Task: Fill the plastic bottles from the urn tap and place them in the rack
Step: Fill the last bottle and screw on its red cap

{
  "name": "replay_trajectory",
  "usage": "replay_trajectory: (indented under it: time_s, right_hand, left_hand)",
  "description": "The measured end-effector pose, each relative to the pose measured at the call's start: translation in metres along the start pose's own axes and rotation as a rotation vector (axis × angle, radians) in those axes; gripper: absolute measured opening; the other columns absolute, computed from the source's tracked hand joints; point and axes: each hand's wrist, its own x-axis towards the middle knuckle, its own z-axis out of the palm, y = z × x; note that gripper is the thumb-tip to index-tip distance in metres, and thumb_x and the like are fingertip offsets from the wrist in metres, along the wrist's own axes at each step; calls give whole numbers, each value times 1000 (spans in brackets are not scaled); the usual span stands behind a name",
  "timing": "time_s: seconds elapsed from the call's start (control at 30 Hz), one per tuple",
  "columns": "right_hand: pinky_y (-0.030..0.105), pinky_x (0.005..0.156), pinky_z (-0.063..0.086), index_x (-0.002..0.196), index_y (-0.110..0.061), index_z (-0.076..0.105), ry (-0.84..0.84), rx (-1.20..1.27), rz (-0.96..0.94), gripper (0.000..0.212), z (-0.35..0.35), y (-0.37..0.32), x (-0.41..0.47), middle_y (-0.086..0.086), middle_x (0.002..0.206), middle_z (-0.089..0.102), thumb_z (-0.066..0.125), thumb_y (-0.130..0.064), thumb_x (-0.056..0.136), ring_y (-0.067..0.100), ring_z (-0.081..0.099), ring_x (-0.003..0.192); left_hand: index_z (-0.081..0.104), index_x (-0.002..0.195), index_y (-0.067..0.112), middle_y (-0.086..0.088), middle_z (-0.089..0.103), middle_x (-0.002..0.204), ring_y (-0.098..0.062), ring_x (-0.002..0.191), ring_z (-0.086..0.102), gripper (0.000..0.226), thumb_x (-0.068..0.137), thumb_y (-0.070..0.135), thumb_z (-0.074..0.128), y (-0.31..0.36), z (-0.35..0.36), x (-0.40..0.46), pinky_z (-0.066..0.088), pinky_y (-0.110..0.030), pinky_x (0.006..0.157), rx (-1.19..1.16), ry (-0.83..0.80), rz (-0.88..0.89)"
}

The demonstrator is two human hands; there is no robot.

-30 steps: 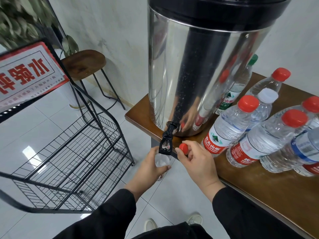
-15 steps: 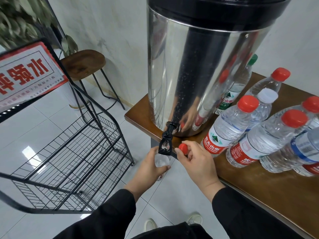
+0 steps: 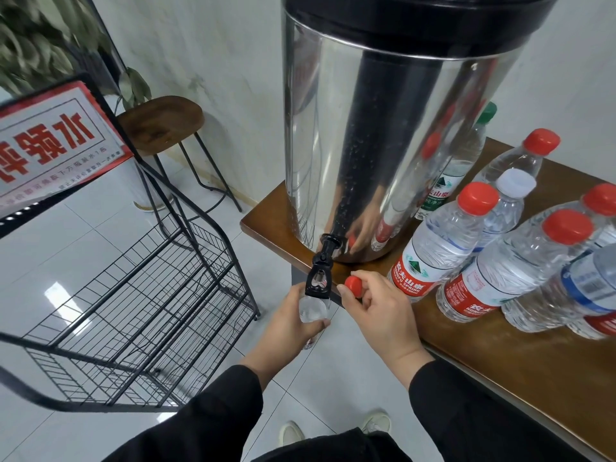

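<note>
Fingers, left: my left hand [image 3: 290, 323] has its fingers [image 3: 318, 323] wrapped round an open clear bottle [image 3: 313, 308], holding it upright with its mouth right under the tap.
Fingers, right: my right hand [image 3: 383, 315] pinches a red cap [image 3: 354, 285] between thumb and forefinger, just beside the tap; the other fingers are curled loosely behind it.
Urn: the steel urn [image 3: 383, 145] with a black lid band stands at the left end of the wooden surface [image 3: 533, 358], its wall mirroring my hand and the bottles.
Tap: the black tap [image 3: 321, 271] juts from the urn's base over the front edge of the surface, its spout touching the bottle's mouth; whether water runs, I cannot tell.
Waiting bottles: capped bottles stand clustered to the right of the urn on the surface. The nearest, with a red cap and red label [image 3: 443, 243], is just beside the urn; a white-capped one [image 3: 508, 201] is behind it; a green-capped one [image 3: 466, 155] sits near the back edge, close to the urn.
Rack: the black wire rack [image 3: 133, 311] stands on the tiled floor off the surface's left end, well apart from the bottle, with a red-and-white sign [image 3: 50, 141] on its top.
Stool: a wooden stool [image 3: 160, 121] sits behind the rack by the wall.
Sleeves: both my arms are in black sleeves [image 3: 200, 421].
</note>
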Motion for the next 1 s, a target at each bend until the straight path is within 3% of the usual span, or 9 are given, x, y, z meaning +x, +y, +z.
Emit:
replay_trajectory:
  time_s: [0.07,0.17,0.3,0.4,0.57,0.7,1.0]
  right_hand:
    - [1,60,34,108,-18,69,-4,-6,1,40,0,0,0,-20,87,53,61,-52,90,-7,49,70]
    - [1,63,36,109,-18,69,-6,-14,7,37,1,2,-1,-20,89,55,65,-49,89,1,53,73]
    - [4,64,39,111,-18,69,-19,-3,16,40,1,3,-1,-18,91,57,63,-51,90,5,56,77]
    - [5,63,40,112,-19,69,-29,4,26,43,1,2,0,-19,90,56,60,-54,90,4,56,77]
    - [3,63,38,111,-19,68,-25,2,27,44,1,2,-1,-19,88,55,57,-56,90,0,53,73]
    - [2,62,35,111,-19,69,-20,-11,21,44,1,1,-1,-20,87,54,57,-56,90,-3,51,71]
    - [2,63,35,109,-18,69,-1,-11,9,43,1,1,-1,-20,87,54,58,-55,89,-5,50,72]
  left_hand:
    - [39,146,39,16,52,145,-7,132,50,76,81,49,78,-2,1,0,45,-23,103,-11,-4,-3]
    - [38,147,37,15,52,144,-5,129,51,76,83,43,78,-1,0,-1,42,-10,90,-15,-2,-13]
    - [39,146,37,15,53,141,-5,127,52,76,82,43,78,-2,0,-1,42,-10,87,-10,6,-16]
    - [40,146,36,16,54,140,-6,129,50,75,82,41,79,-2,1,0,40,-16,92,-11,17,-18]
    - [42,145,32,17,54,137,-4,127,49,72,84,35,81,-1,1,0,37,-12,93,-8,22,-23]
    - [42,146,32,17,53,140,-4,130,48,74,84,39,81,-1,2,0,36,-24,103,-2,26,-21]
    - [39,147,34,14,52,145,-9,133,47,75,85,38,80,2,2,-1,39,-33,111,5,11,-34]
